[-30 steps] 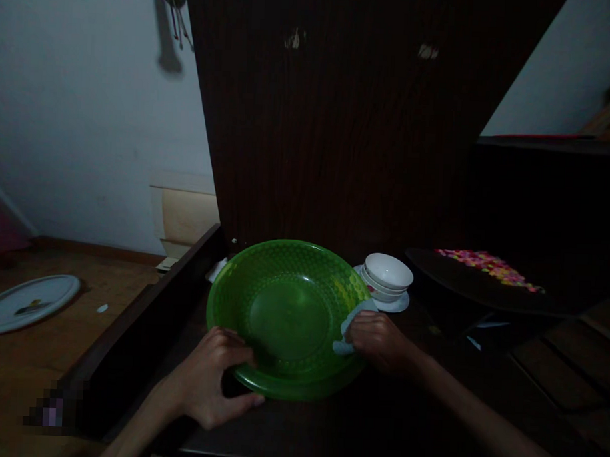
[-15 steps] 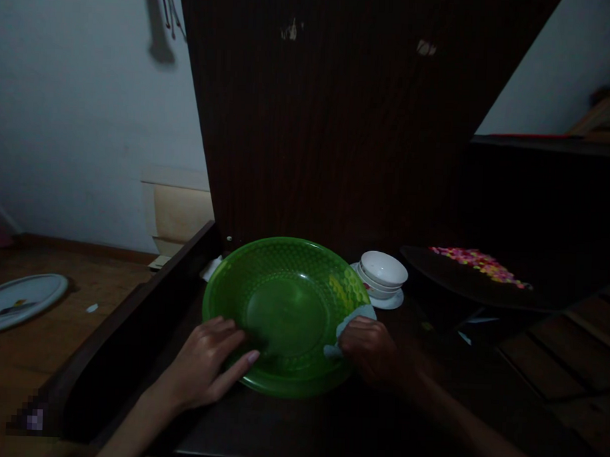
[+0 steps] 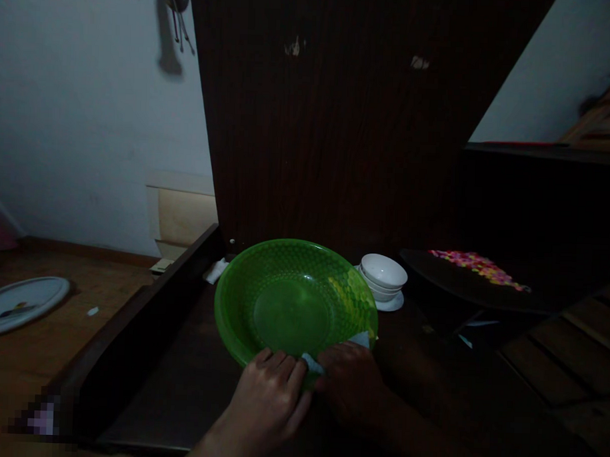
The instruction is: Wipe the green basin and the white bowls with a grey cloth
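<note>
A large green plastic basin with a scaly texture and a yellowish patch at its right side sits upright on the dark wooden surface. My left hand is closed over its near rim, fingers curled to the inside and thumb on the outside. Close beside it, my right hand is closed on a pale blue cloth and pressed to the near right rim. One bit of the cloth pokes out between the two hands; the rest is hidden under the right fingers.
Stacked white bowls on a saucer stand right of the basin. A crumpled white tissue lies at its left. A low dark side board edges the left. Colourful small pieces lie on a dark shelf at right.
My left hand has slid right along the near rim, towards my right hand. The right hand with the cloth has come down and slightly left. The basin has shifted a little right.
</note>
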Tool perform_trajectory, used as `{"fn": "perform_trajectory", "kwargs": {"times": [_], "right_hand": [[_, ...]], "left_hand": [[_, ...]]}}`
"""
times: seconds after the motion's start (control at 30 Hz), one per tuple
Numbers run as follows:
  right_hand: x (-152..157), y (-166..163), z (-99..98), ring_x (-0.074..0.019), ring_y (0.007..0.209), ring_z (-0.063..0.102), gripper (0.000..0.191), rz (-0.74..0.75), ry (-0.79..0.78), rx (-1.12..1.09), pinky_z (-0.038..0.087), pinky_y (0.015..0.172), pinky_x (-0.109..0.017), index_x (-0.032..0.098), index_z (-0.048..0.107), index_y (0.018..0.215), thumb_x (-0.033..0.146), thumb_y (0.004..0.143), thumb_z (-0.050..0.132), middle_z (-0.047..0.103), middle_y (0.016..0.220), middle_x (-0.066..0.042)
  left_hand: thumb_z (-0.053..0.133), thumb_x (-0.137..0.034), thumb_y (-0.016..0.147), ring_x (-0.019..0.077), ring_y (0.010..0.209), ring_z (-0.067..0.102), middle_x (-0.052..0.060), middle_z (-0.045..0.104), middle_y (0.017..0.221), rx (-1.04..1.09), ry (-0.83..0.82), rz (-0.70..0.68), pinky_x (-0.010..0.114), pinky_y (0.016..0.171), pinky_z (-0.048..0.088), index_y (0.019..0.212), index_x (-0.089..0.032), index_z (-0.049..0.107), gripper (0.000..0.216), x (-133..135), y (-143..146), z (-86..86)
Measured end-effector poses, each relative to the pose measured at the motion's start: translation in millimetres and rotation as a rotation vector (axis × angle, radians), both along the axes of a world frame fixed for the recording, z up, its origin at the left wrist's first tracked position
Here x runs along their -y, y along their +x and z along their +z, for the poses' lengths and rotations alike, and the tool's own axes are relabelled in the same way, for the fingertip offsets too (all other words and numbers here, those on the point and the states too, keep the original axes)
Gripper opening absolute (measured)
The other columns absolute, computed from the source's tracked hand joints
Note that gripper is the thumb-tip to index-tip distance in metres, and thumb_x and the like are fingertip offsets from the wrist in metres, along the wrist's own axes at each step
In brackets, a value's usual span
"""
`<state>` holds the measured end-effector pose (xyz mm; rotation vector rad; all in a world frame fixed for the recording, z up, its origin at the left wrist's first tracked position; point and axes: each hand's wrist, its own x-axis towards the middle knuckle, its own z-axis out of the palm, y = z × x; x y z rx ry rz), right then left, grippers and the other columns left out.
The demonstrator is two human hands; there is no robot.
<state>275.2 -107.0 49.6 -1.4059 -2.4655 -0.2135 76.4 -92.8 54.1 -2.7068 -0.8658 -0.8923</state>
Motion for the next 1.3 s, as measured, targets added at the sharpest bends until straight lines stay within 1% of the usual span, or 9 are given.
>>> {"fn": "perform_trajectory", "kwargs": {"times": [0.1,0.23,0.33,0.47,0.57,0.8,0.97,1.17,1.3], "right_hand": [[-0.5,1.3,3.5,-0.0231,0.065,0.064,0.064,-0.014,-0.077,0.067,0.032,0.060,-0.034,0.018,0.065,0.079,0.059,0.103,0.021,0.069,0.070,-0.009],[-2.2,6.0,15.0,-0.0233,0.069,0.065,0.052,0.030,-0.221,0.162,0.036,0.062,-0.033,0.018,0.067,0.087,0.054,0.103,0.032,0.073,0.078,-0.009],[-2.8,9.5,23.3,-0.0233,0.074,0.066,0.045,0.042,-0.262,0.204,0.038,0.065,-0.033,0.018,0.067,0.091,0.049,0.103,0.037,0.074,0.084,-0.009],[-4.0,17.1,28.0,-0.0239,0.077,0.067,0.044,0.038,-0.252,0.228,0.040,0.067,-0.033,0.018,0.069,0.093,0.049,0.103,0.039,0.075,0.086,-0.010],[-7.3,26.2,27.1,-0.0236,0.075,0.066,0.046,0.050,-0.246,0.226,0.040,0.067,-0.033,0.018,0.068,0.088,0.050,0.103,0.039,0.073,0.081,-0.009],[-19.7,47.4,23.7,-0.0191,0.065,0.064,0.050,0.170,-0.208,0.184,0.032,0.059,-0.031,0.018,0.065,0.079,0.049,0.104,0.036,0.072,0.074,-0.005],[-32.1,61.1,23.6,-0.0152,0.059,0.059,0.057,0.311,-0.144,0.194,0.029,0.057,-0.031,0.017,0.061,0.072,0.043,0.108,0.025,0.068,0.067,-0.005],[-45.5,79.9,28.8,-0.0156,0.061,0.058,0.055,0.402,-0.038,0.203,0.036,0.062,-0.031,0.019,0.063,0.075,0.036,0.109,0.024,0.067,0.067,-0.004],[-48.1,87.9,37.5,-0.0183,0.076,0.063,0.052,0.342,-0.107,0.169,0.044,0.076,-0.034,0.017,0.066,0.085,0.035,0.109,0.024,0.071,0.079,-0.008]], "left_hand": [[0.057,-0.020,0.085,0.0197,0.055,0.063,-0.001,0.065,0.064,0.006,0.058,0.002,0.033,0.053,0.044,0.079,-0.021,0.055,0.006,-7.2,0.1,-4.8],[0.057,-0.019,0.082,0.0183,0.054,0.062,-0.001,0.066,0.064,0.018,0.068,-0.031,0.032,0.053,0.040,0.079,-0.022,0.054,0.006,-14.7,-7.9,-4.1],[0.056,-0.018,0.081,0.0182,0.053,0.061,-0.001,0.064,0.063,0.027,0.063,-0.042,0.031,0.053,0.039,0.076,-0.022,0.052,0.007,-16.6,-13.6,-3.1],[0.052,-0.019,0.084,0.0183,0.053,0.061,-0.001,0.063,0.062,0.036,0.067,-0.062,0.032,0.055,0.040,0.075,-0.022,0.052,0.009,-19.0,-19.1,-2.5],[0.050,-0.020,0.086,0.0177,0.053,0.061,-0.001,0.063,0.061,0.031,0.059,-0.083,0.031,0.055,0.039,0.073,-0.022,0.051,0.013,-21.8,-23.3,-0.7],[0.047,-0.021,0.088,0.0171,0.051,0.059,-0.002,0.061,0.059,0.032,0.031,-0.108,0.032,0.056,0.038,0.070,-0.021,0.050,0.019,-27.8,-34.5,7.5],[0.047,-0.022,0.087,0.0166,0.052,0.058,-0.001,0.060,0.058,0.030,-0.049,-0.162,0.032,0.058,0.040,0.068,-0.021,0.052,0.020,-36.7,-50.5,8.8],[0.051,-0.024,0.087,0.0171,0.057,0.061,0.000,0.060,0.058,-0.018,-0.186,-0.225,0.032,0.060,0.042,0.065,-0.020,0.056,0.023,-49.1,-67.6,15.4],[0.058,-0.028,0.079,0.0183,0.063,0.064,0.000,0.064,0.063,-0.003,-0.290,-0.206,0.035,0.071,0.047,0.071,-0.020,0.062,0.012,-53.8,-77.0,20.1]]}}
